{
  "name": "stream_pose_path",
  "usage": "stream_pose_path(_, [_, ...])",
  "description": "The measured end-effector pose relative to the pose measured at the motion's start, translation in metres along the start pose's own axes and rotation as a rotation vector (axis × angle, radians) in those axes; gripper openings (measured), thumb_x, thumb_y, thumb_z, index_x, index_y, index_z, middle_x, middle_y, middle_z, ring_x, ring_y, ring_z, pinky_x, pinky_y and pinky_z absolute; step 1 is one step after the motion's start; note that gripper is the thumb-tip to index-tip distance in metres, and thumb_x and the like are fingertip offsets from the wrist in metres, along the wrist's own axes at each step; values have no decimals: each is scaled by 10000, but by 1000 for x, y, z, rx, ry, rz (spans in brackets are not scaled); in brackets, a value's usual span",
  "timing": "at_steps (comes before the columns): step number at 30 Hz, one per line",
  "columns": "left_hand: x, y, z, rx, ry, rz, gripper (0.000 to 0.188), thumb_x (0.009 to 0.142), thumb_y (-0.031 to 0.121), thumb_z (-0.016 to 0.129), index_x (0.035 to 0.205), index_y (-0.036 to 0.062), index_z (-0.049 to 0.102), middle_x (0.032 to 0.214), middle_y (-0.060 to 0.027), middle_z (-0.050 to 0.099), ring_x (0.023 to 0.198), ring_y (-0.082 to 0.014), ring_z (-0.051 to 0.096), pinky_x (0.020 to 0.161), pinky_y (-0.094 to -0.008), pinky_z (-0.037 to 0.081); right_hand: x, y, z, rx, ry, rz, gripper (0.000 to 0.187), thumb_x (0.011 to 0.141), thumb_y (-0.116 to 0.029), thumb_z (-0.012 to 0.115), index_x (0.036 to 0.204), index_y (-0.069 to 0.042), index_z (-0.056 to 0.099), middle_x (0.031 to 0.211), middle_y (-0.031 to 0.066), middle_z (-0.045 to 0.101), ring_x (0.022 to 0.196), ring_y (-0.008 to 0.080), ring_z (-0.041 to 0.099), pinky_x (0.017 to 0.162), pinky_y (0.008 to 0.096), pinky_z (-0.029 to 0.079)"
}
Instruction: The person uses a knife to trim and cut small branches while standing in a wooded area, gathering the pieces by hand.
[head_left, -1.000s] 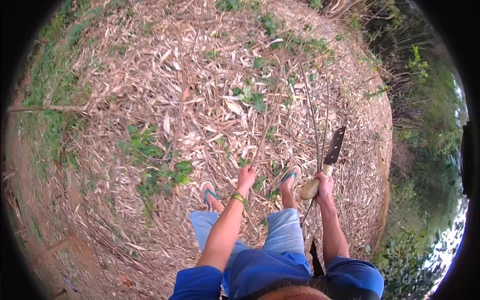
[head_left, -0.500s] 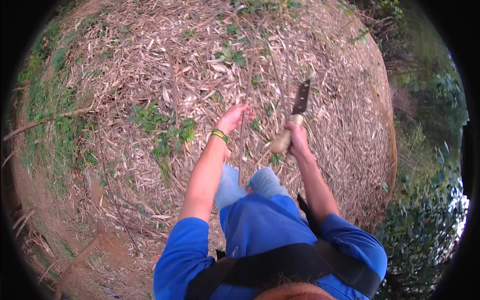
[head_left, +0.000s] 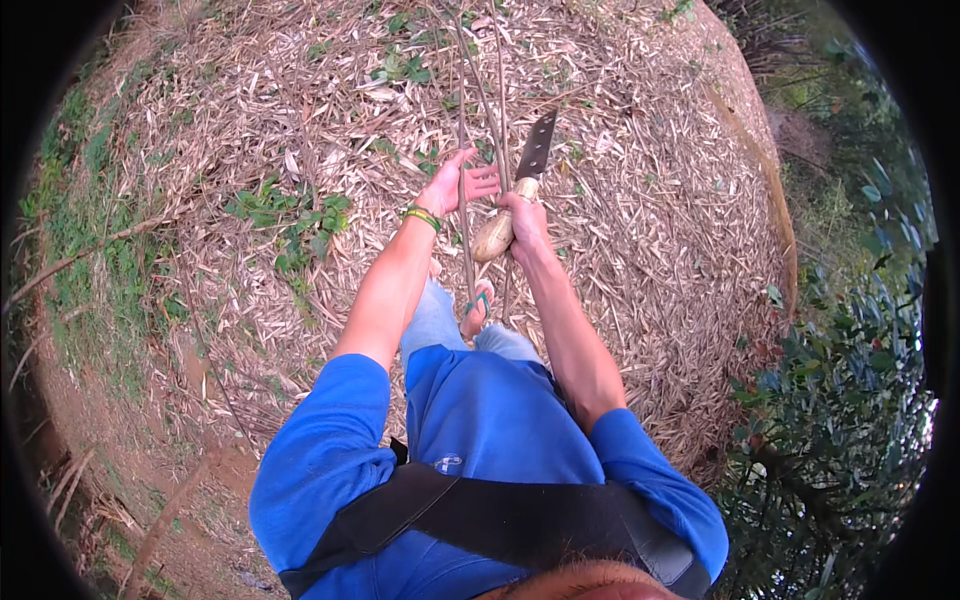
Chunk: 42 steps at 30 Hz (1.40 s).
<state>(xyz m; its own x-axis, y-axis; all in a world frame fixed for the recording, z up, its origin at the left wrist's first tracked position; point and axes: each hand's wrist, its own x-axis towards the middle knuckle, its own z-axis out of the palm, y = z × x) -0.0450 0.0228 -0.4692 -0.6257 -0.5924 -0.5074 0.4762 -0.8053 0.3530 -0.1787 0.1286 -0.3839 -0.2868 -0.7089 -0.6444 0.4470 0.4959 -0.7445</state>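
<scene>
In my right hand (head_left: 529,226) is a machete with a bulbous pale wooden handle (head_left: 492,238) and a dark blade (head_left: 538,146). Small holes run along the blade, which points forward and a little right. My left hand (head_left: 460,184) has its fingers stretched out and apart, palm turned toward the machete. A thin brown stem (head_left: 465,235) runs upright across the left palm without the fingers closing round it. More thin stems (head_left: 500,75) rise just beyond and between the two hands.
Dry leaf litter (head_left: 640,250) covers the sloping ground. Low green weeds (head_left: 300,220) grow left of my left hand. A long branch (head_left: 100,243) lies at the far left. Dense bushes (head_left: 830,440) stand on the right. My sandalled foot (head_left: 478,308) shows below the hands.
My right hand has brought the machete leftward, close to my left hand and the stems. The left hand has shifted slightly up and left in view, its fingers now more spread.
</scene>
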Motion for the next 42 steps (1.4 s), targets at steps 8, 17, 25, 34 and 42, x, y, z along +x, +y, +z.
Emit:
stream_pose_path(8, [9, -19, 16, -84, -376, -7, 585, 1032, 525, 225, 1507, 184, 245, 1253, -189, 594, 1032, -310, 631, 878, -425, 523, 2, -53, -6, 377, -285, 139, 330, 806, -50, 546, 1128, 14, 518, 898, 118, 654, 746, 211, 632, 738, 346, 551])
stream_pose_path(17, [27, -19, 36, -209, -139, -17, 333, 993, 293, 527, 1208, 42, 563, 1019, -124, 661, 963, -254, 652, 863, -408, 544, -19, -38, -15, 78, -127, -147, 299, 745, -25, 614, 1037, 25, 574, 877, 68, 591, 786, 178, 582, 695, 322, 479])
stream_pose_path(25, [-2, 6, -5, -162, 187, -38, 280, 970, 345, 581, 906, 84, 505, 593, 76, 375, 441, -31, 331, 383, -179, 294, -69, -82, -35, -277, -111, -388, 264, 780, -70, 708, 991, -10, 560, 773, 25, 584, 668, 132, 560, 620, 288, 474])
stream_pose_path(34, [-155, 64, -99, 583, 584, 74, 307, 947, 380, 621, 817, 132, 495, 584, 77, 382, 452, -34, 317, 379, -210, 247, -56, -103, -23, -707, -147, -423, 272, 816, -239, 757, 869, -33, 587, 710, 24, 600, 598, 108, 547, 536, 283, 446])
stream_pose_path(42, [-273, 55, -80, 452, 546, -63, 303, 951, 366, 620, 889, 143, 424, 605, 75, 364, 457, -34, 304, 385, -218, 230, 63, 6, 157, -372, -593, -98, 308, 806, -206, 777, 1018, -51, 616, 911, 32, 630, 790, 147, 590, 709, 326, 490])
